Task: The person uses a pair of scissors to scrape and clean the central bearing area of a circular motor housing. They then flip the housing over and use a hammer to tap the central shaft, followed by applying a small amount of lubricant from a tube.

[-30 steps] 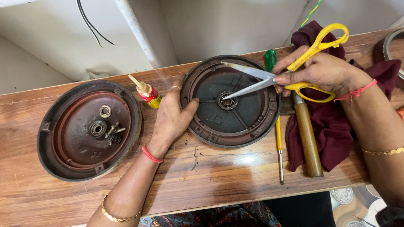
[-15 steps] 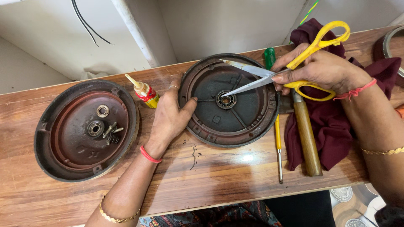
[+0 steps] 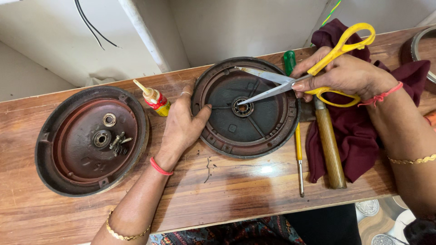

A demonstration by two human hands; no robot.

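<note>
A round dark metal cover (image 3: 227,131) with a bearing (image 3: 243,108) at its centre lies on the wooden bench (image 3: 227,190). My left hand (image 3: 181,124) rests flat against its left rim, thumb over the edge. My right hand (image 3: 345,75) grips yellow-handled scissors (image 3: 318,68), blades apart, with the lower blade tip touching the bearing. A second round cover (image 3: 91,140), reddish inside, lies to the left with a bearing, a ring and small bolts in it.
A small oil bottle (image 3: 153,97) with a red band lies between the covers. A hammer with a wooden handle (image 3: 329,149) rests on a maroon cloth (image 3: 359,149). Beside it lie a yellow screwdriver (image 3: 299,154) and a green-handled tool (image 3: 289,61). Another metal ring (image 3: 420,50) sits far right.
The scissors' lower blade tip has stayed on the bearing with only a slight shift. My left hand remains on the rim. The view moved a little.
</note>
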